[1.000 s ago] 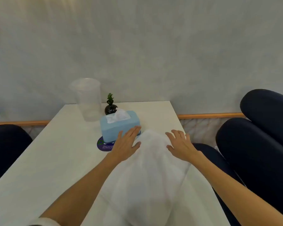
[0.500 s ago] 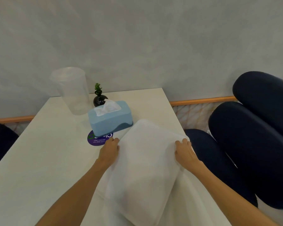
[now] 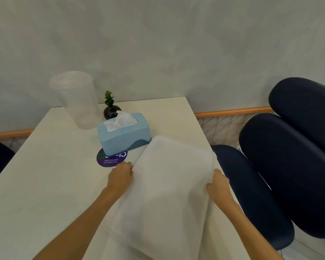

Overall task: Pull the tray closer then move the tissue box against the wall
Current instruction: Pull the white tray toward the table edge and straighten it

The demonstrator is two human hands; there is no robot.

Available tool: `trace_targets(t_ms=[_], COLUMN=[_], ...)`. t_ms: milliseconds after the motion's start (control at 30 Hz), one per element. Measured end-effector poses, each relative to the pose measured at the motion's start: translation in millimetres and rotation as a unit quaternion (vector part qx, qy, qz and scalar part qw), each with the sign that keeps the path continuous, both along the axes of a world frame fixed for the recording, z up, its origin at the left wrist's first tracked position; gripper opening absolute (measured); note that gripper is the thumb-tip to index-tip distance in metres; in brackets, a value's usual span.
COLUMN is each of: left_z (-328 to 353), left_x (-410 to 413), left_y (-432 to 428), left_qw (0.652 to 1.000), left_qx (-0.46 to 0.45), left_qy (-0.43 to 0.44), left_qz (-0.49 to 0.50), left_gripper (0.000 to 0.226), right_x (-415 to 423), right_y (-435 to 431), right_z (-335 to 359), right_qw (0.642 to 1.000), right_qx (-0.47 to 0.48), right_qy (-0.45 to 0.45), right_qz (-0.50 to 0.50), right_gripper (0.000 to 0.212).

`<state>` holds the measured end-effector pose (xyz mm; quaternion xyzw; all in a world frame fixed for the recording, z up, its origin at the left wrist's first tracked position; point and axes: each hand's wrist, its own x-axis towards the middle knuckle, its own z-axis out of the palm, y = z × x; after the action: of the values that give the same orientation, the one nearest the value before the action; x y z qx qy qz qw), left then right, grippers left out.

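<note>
Left hand point(image 3: 120, 178) and right hand point(image 3: 217, 186) each grip a long edge of the tray point(image 3: 169, 188), evenly for a straight pull; tissue box point(image 3: 123, 135) untouched, short of the wall point(image 3: 158, 44).

Your view: soft, even, dim light; faint shadows under tissue box point(image 3: 123, 135); tray point(image 3: 169, 194) before it blurred; edges bowed.

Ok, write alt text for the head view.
Both hands, left hand and right hand, grip the sides of a white tray on a white table. Beyond it sit a blue tissue box, a clear plastic cup and a small potted plant.
</note>
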<state>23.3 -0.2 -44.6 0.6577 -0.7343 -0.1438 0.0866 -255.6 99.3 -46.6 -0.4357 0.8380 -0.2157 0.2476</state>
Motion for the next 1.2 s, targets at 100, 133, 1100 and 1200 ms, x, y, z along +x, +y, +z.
trace_targets(t_ms=[100,133,1100,1200], left_z=[1.0,1.6,-1.5,-1.6], left_x=[-4.5,-7.9,-42.6,-40.6], left_y=[7.9,11.4,20.3,19.7], left_qw=[0.999,0.998,0.97,0.973], left_qx=[0.036,0.043,0.139,0.134], left_qy=[0.031,0.04,0.184,0.172], left_qz=[0.008,0.01,0.076,0.077], left_gripper=[0.01,0.007,0.018,0.016], right_x=[-18.8,-25.1,-56.6,-56.6], right_y=[-16.6,-22.2,-89.2,-88.6], right_z=[-5.2,-6.7,1.5,0.5], right_qw=[0.999,0.999,0.991,0.993], right_qx=[-0.004,-0.007,0.008,0.005], right_qy=[0.033,0.04,0.125,0.113], right_qz=[0.004,0.001,0.038,0.037], right_gripper=[0.017,0.011,0.026,0.027])
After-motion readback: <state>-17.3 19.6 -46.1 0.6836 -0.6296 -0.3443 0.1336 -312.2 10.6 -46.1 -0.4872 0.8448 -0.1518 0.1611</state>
